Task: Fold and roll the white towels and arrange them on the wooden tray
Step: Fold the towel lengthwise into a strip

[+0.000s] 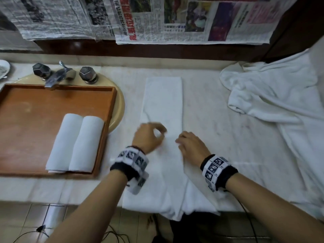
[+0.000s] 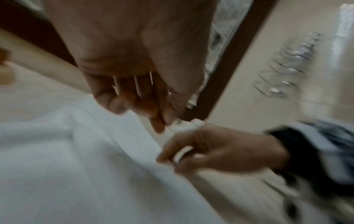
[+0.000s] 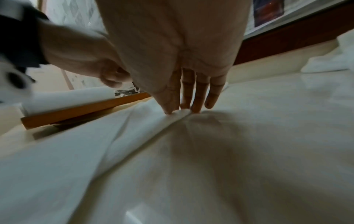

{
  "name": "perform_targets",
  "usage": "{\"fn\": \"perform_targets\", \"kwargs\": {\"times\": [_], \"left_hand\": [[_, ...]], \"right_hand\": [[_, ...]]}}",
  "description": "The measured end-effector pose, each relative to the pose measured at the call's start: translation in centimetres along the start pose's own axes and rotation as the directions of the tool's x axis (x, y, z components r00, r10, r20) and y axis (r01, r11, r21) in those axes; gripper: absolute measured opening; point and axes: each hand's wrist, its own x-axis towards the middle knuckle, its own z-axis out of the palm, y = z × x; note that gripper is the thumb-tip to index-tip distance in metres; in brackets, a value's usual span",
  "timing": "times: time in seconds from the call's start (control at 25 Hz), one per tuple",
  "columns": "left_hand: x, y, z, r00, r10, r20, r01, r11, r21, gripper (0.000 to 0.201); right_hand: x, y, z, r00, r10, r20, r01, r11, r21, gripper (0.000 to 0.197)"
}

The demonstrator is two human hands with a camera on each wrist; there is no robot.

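A long folded white towel (image 1: 163, 102) lies lengthwise on the marble counter, its near end hanging over the front edge. My right hand (image 1: 182, 139) pinches a raised ridge along the towel's right side, with fingertips (image 3: 197, 108) down on the towel (image 3: 134, 136). My left hand (image 1: 160, 131) hovers just above the strip, blurred, with thumb and forefinger curled into a ring and no cloth seen in it. To the left, the wooden tray (image 1: 35, 111) holds two rolled white towels (image 1: 64, 142) (image 1: 87, 142) side by side near its right wall.
A crumpled heap of white towels (image 1: 271, 95) covers the counter's right end. The tray sits over a beige sink (image 1: 119, 106) with a chrome faucet (image 1: 57, 74) behind it. Newspaper sheets (image 1: 175, 20) hang on the wall. Cables lie on the tiled floor below.
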Motion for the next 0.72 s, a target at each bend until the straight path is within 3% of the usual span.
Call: {"fn": "perform_targets", "kwargs": {"times": [0.04,0.08,0.16,0.24,0.48,0.6,0.72], "left_hand": [[-2.2,0.9,1.0,0.978,0.069,0.199,-0.082,0.995,0.06,0.017],[-3.9,1.5,2.1,0.926,0.075,0.37,-0.136,0.981,0.142,0.022],[-5.8,1.8,4.2,0.845,0.048,0.533,-0.234,0.929,0.287,0.034],[-6.9,2.0,5.1,0.82,0.069,0.568,-0.299,0.898,0.324,0.038],[-8.4,1.4,1.2,0.84,0.173,0.514,-0.362,0.884,0.296,0.015],[-9.6,-1.4,-1.4,0.859,0.089,0.504,-0.288,0.898,0.332,0.015],[-11.3,-2.1,-1.2,0.839,0.066,0.54,-0.296,0.889,0.351,0.029]], "right_hand": [[-0.8,-0.2,0.1,0.999,0.043,0.033,-0.043,0.999,0.001,0.026],[-1.3,-0.3,0.2,0.995,0.069,0.075,-0.067,0.997,-0.025,0.031],[-1.6,-0.6,0.0,0.99,0.068,0.12,-0.055,0.992,-0.113,0.041],[-1.9,-1.2,-0.5,0.985,0.072,0.156,-0.041,0.98,-0.194,0.052],[-2.8,-1.2,-0.8,0.916,0.178,0.36,-0.046,0.937,-0.348,0.107],[-3.0,-1.0,-0.6,0.905,0.194,0.379,-0.058,0.938,-0.342,0.111],[-3.6,-1.7,-0.1,0.934,0.174,0.311,-0.07,0.945,-0.319,0.097]]}}
